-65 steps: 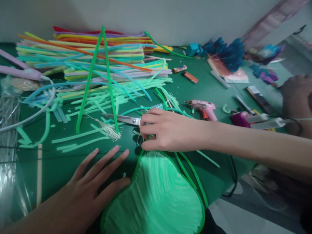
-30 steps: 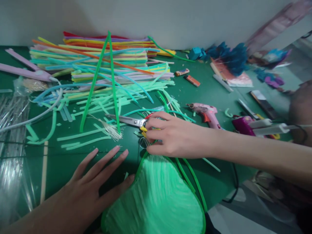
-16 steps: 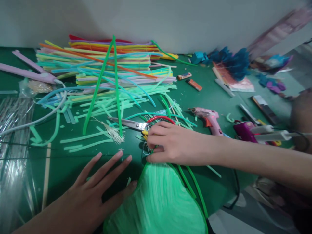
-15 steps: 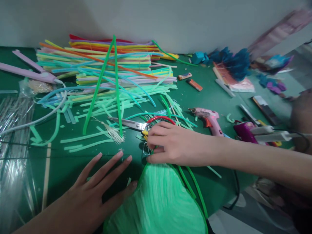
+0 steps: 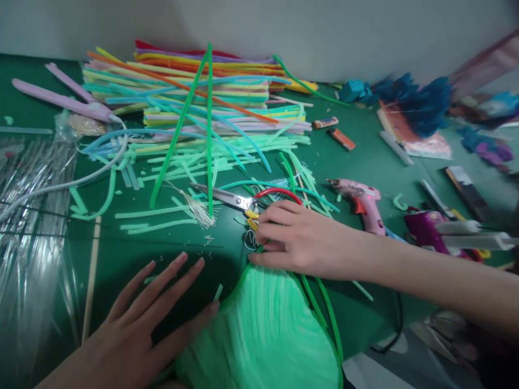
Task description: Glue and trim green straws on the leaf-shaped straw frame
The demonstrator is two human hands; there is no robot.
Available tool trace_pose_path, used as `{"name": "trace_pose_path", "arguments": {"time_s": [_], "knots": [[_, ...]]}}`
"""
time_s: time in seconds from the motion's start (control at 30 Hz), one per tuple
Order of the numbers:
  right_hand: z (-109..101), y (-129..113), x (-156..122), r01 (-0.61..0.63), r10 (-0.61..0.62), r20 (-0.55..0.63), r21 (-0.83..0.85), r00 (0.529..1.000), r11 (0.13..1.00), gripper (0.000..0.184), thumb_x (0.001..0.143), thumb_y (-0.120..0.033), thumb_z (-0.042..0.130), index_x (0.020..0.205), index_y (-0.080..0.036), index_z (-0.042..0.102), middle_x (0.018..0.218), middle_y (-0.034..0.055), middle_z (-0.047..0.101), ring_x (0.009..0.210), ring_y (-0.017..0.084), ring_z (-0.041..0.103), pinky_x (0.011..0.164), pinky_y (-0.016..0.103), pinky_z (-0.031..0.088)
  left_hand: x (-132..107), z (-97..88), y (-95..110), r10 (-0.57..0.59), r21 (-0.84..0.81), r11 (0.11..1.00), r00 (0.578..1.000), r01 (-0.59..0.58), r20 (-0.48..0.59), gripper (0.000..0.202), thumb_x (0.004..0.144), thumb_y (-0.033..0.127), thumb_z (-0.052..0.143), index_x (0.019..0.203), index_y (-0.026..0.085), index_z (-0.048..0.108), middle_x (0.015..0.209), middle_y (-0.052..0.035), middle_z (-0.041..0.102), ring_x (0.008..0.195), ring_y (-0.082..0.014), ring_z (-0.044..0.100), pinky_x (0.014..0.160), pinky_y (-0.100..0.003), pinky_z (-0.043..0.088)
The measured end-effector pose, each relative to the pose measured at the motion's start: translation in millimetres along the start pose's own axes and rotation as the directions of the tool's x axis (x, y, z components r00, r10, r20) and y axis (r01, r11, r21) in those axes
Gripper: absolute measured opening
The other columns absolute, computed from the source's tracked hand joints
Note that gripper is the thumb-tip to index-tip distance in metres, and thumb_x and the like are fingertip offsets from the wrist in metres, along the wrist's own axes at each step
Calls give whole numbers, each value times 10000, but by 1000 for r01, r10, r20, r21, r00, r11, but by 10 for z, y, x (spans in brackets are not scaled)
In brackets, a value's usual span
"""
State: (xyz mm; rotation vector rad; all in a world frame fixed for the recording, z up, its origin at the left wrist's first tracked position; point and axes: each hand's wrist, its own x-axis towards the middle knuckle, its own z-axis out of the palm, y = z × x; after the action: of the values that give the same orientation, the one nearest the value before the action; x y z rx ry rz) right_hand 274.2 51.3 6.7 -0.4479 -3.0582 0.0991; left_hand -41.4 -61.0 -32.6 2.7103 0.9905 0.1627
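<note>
Since the earliest frame, our right hand has slid back from the scissors, so their red handle now shows, and our left hand has drawn away to the left. The right hand is curled, thumb at the tip of the green padded shape, which lies just below it; we cannot tell whether it grips the edging or only rests there. The scissors lie beyond its fingertips, blades pointing left. Our left hand is spread wide and holds nothing, its thumb beside the shape's left edge. Ahead of its fingertips is bare table with a few clippings; left of it, a wooden stick hems it in. Beyond the right hand, the glue gun sits near the forearm, and below that forearm the table edge falls away.
</note>
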Motion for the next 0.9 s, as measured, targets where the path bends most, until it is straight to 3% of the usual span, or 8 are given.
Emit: {"name": "trace_pose_path", "arguments": {"time_s": [0.1,0.33,0.47,0.67,0.8,0.9], "knots": [[10,4,-9,16,-16,-15,-1,1000,1000,279,1025,-171,500,1087,-251,760,907,79,652,996,250,529,825,394,413,-58,-29,35,-77,-34,996,997,78,18,773,808,374,666,1524,453,386,1729,5,162,1551,-368,225,1215,-603,233],[48,3,-27,37,-38,-30,-20,999,999,273,1034,-198,505,1133,-264,751,938,79,675,1010,238,527,837,387,397,-27,-187,62,13,69,997,999,-16,50,813,814,392,672,1564,366,358,1730,-66,145,1567,-370,178,1179,-609,324],[94,5,-64,40,-40,-52,-12,998,999,286,1034,-197,499,1171,-263,741,995,95,685,1040,250,531,861,407,403,-29,-218,133,-5,84,996,998,0,58,793,812,364,653,1557,335,383,1725,-66,175,1564,-365,191,1217,-593,245],[119,0,-85,42,-42,-58,-13,997,999,284,1026,-197,512,1176,-270,742,991,91,682,1035,246,531,863,406,404,-34,-165,236,-34,79,996,999,32,30,814,748,485,771,1494,331,481,1720,-76,197,1576,-380,116,1248,-597,-34],[113,-6,-86,39,-39,-53,-8,998,999,290,1029,-203,505,1175,-281,743,1000,86,679,1045,245,524,869,407,402,-24,-148,334,-117,76,990,993,116,15,799,719,401,787,1465,316,513,1709,-73,236,1569,-395,141,1234,-670,-7],[119,-6,-91,37,-38,-54,-5,998,999,297,1032,-204,498,1174,-284,745,999,87,677,1046,244,519,875,413,405,-30,-156,367,-69,84,994,998,67,13,795,771,375,719,1515,274,457,1695,-80,276,1568,-402,138,1235,-689,7]]}}
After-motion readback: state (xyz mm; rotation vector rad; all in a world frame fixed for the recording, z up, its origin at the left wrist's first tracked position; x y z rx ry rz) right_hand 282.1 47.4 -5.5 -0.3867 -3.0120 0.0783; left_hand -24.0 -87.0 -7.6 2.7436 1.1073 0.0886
